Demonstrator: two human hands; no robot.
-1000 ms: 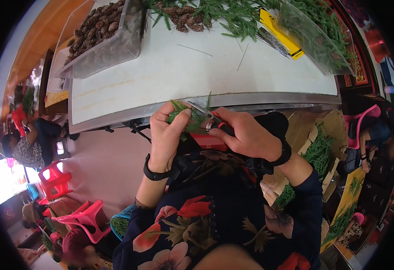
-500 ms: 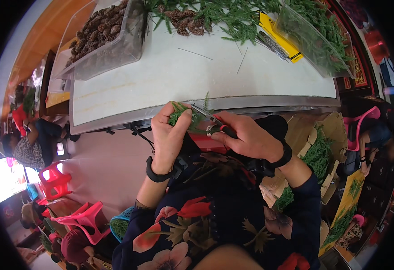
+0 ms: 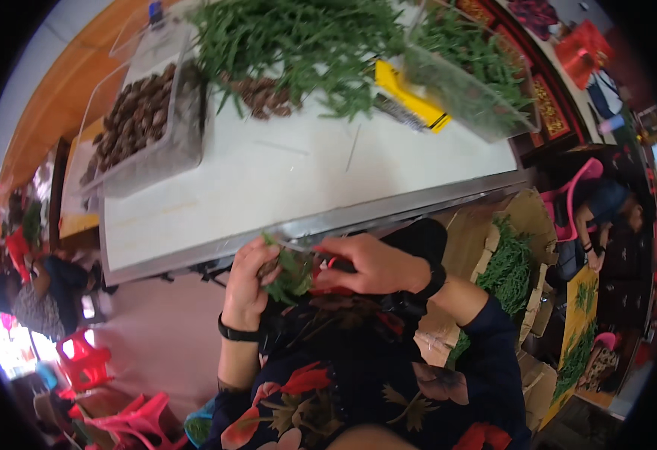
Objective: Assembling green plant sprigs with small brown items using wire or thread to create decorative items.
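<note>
Just off the table's near edge, my left hand [image 3: 244,283] is closed on a green artificial pine sprig [image 3: 292,276]. Its needles stick out between my hands and hang a little below the fingers. Something brownish shows by my left fingertips, too blurred to name. My right hand [image 3: 377,264] is closed round a pair of pliers [image 3: 337,262] with red and black handles. The metal jaws point left toward the top of the sprig, near my left fingertips. Blur hides whether they grip anything.
On the white table [image 3: 268,187] are a clear bin of pine cones [image 3: 137,112], a heap of green sprigs [image 3: 298,45], loose pine cones [image 3: 264,96], a yellow packet [image 3: 414,97] and thin wires [image 3: 353,148]. A cardboard box of greenery [image 3: 508,262] stands right. Other people sit at both sides.
The view has tilted and shifted, so the table appears slanted and my hands sit lower in it. Both hands keep hold of the sprig and pliers; the sprig has turned downward.
</note>
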